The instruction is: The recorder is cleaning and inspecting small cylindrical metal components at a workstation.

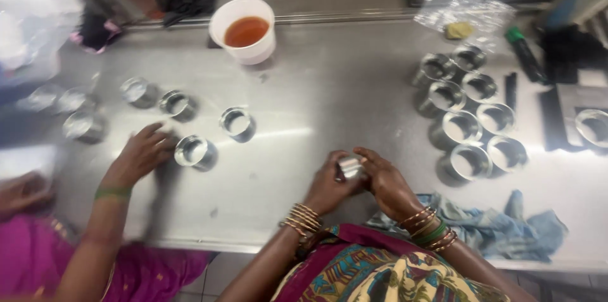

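Both my hands meet low at the table's front edge around one small shiny metal ring (350, 166). My left hand (329, 185) cups it from the left, and my right hand (387, 181) closes on it from the right. Bangles circle both my wrists. A group of several like metal rings (470, 112) stands upright to the right of my hands. Further rings (237, 123) lie scattered to the left, where a co-worker's hand (140, 155) with a green bangle touches one ring (192, 151).
A white bowl of amber liquid (244, 29) stands at the back of the steel table (329, 86). A blue cloth (500, 223) lies at the front right. A clear plastic bag (465, 13) and a green-capped marker (524, 53) sit at the back right.
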